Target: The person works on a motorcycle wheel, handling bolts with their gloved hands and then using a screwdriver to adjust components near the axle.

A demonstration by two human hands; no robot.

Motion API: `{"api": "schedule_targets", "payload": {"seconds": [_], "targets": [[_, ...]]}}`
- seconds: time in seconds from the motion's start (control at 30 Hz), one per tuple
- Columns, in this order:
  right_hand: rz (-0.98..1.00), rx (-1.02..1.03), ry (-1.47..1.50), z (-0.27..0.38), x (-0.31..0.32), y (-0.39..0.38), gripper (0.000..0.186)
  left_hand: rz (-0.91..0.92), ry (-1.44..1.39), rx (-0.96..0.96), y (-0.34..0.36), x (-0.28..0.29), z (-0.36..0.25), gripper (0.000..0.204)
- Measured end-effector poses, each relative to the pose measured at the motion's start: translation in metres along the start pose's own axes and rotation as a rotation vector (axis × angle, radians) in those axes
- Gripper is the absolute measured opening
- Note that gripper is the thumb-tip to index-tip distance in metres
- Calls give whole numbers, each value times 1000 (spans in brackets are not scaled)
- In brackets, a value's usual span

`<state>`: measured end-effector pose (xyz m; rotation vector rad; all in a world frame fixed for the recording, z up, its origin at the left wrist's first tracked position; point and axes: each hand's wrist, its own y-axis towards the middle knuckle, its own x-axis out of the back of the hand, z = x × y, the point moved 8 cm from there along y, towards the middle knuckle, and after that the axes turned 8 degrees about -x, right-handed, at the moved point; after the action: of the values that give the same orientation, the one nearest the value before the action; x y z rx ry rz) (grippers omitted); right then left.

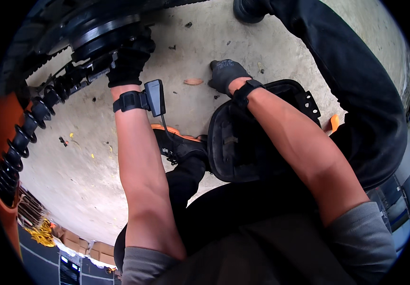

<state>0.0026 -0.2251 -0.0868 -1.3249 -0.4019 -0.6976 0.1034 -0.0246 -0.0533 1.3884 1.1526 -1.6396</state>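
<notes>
My left hand, in a black glove, reaches up against the dark round wheel hub of a vehicle at the upper left. Its fingers merge with the black parts there, so their grip is hidden. Below and left of it runs a black coil-spring shock absorber. My right hand, in a dark grey glove, is low over the concrete floor with its fingers curled in. Whatever it may hold is out of sight. Beneath my right forearm lies a black padded case.
Orange bodywork stands at the left edge. A black shoe with orange trim is between my arms. Another dark-clothed leg bends along the right. A dry leaf lies on the floor. Cardboard boxes are at lower left.
</notes>
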Motion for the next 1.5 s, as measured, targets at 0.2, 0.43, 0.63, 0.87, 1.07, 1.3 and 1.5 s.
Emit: {"api": "schedule_targets", "payload": {"seconds": [0.2, 0.43, 0.63, 0.87, 1.07, 1.3, 1.5], "targets": [[-154, 17, 138, 13, 1, -20, 17, 57, 88, 6, 6, -25, 9, 59], [-170, 67, 136, 24, 2, -28, 14, -77, 23, 18, 4, -17, 12, 56], [-112, 63, 150, 25, 41, -7, 27, -119, 375, -71, 7, -24, 12, 32], [-229, 455, 564, 56, 120, 13, 25, -95, 122, -36, 5, -21, 13, 59], [22, 401, 1087, 71, 121, 27, 26, 22, 64, 11, 8, -23, 16, 63], [38, 173, 1199, 76, 118, 23, 18, -108, 238, -67, 2, -8, 2, 65], [-519, 543, 662, 81, 128, 25, 21, -150, 307, 14, 9, -6, 8, 49]]}}
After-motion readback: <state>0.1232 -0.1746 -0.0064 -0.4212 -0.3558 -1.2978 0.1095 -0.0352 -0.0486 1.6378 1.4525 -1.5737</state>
